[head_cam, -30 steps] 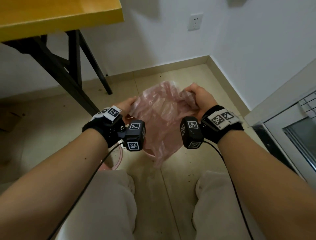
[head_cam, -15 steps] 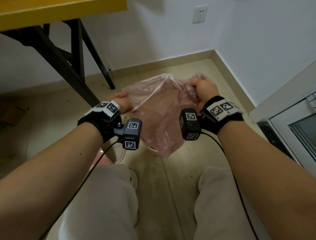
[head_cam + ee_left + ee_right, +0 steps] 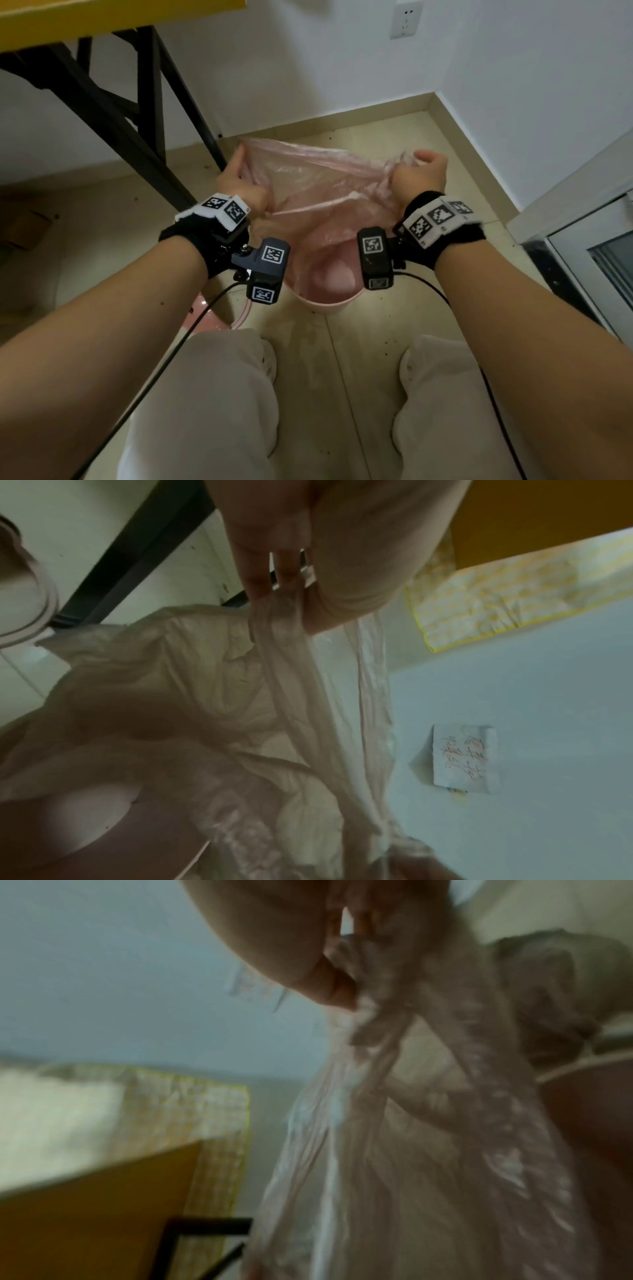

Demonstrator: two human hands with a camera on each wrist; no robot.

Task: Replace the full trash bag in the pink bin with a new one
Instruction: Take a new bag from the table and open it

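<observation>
Between both hands' curled fingers point(image 3: 253, 569), pink bag point(image 3: 322, 195) rim, gripped, above bin point(image 3: 329, 301).

Pink bin point(image 3: 329, 298) half hidden behind bag point(image 3: 318, 192); right-wrist view blurred.

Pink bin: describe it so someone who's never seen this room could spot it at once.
Start at the yellow table with black legs against the white wall, then drop to the tiled floor in front of the person's knees. The pink bin stands there, directly below the thin pink bag stretched open between the hands. It is the round, rigid, opaque one; the bag above it is crinkled and see-through.
</observation>
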